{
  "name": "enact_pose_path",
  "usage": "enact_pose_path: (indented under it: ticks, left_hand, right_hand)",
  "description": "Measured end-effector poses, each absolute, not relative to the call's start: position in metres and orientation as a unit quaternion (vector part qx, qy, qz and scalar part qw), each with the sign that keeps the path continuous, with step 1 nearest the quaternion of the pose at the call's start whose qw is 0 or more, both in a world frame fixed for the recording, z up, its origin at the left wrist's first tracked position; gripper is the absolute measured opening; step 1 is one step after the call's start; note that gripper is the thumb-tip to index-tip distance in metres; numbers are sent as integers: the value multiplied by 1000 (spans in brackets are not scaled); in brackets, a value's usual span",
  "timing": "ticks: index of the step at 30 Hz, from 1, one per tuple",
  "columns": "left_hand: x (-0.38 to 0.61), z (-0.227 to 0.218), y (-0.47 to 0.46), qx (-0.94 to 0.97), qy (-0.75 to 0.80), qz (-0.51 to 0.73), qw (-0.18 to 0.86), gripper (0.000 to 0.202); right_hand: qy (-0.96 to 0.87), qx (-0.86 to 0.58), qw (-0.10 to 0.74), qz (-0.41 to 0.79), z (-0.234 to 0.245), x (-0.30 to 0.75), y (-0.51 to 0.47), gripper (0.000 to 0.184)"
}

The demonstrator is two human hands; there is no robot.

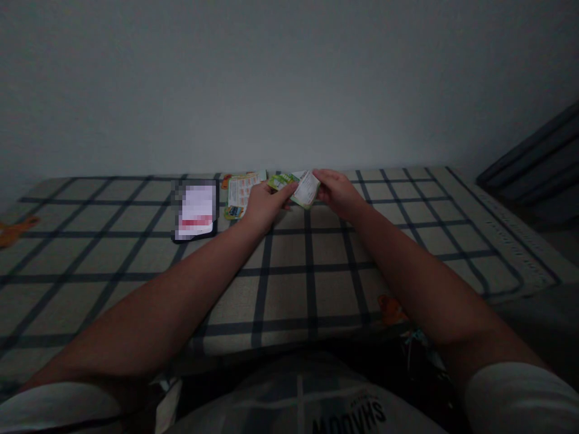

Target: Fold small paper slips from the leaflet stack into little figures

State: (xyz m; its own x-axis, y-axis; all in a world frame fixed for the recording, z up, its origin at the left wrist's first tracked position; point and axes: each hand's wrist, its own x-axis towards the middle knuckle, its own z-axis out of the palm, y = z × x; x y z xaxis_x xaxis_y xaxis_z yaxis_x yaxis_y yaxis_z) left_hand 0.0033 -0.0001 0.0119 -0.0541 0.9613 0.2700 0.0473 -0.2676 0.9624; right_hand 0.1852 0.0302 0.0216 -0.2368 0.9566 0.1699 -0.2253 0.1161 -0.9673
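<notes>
A small green and white printed packet (306, 188) is held above the tablecloth, tilted, between my two hands. My left hand (266, 202) pinches its left end, thumb on top. At the right end, the fingers of my right hand (337, 191) close on its edge. Fine print covers the white part, too small to read. Just left of and partly behind my left hand lies a printed card or leaflet (238, 191) with green, white and orange areas; whether it is one piece or more I cannot tell.
A dark-edged device (216, 202) with a lit, blurred screen lies left of the leaflet. The checked tablecloth (289, 289) covers the table up to the grey wall (289, 84). Orange figures show at the far left (18, 231) and front edge (391, 308). Dark folded cloth (534, 150) hangs at right.
</notes>
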Motion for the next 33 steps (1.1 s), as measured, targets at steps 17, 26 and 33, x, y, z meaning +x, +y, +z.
enact_pose_path:
  ticks: [17, 26, 33]
  left_hand:
    - [1, 5, 8, 560, 403, 582, 431, 43]
    - [2, 9, 0, 596, 390, 564, 417, 44]
    - [-2, 8, 4, 626, 440, 553, 329, 39]
  right_hand:
    - [-605, -365, 487, 513, 23, 188, 27, 27]
    - [-568, -382, 495, 536, 21, 189, 32, 26]
    - [-632, -367, 519, 443, 23, 186, 25, 38]
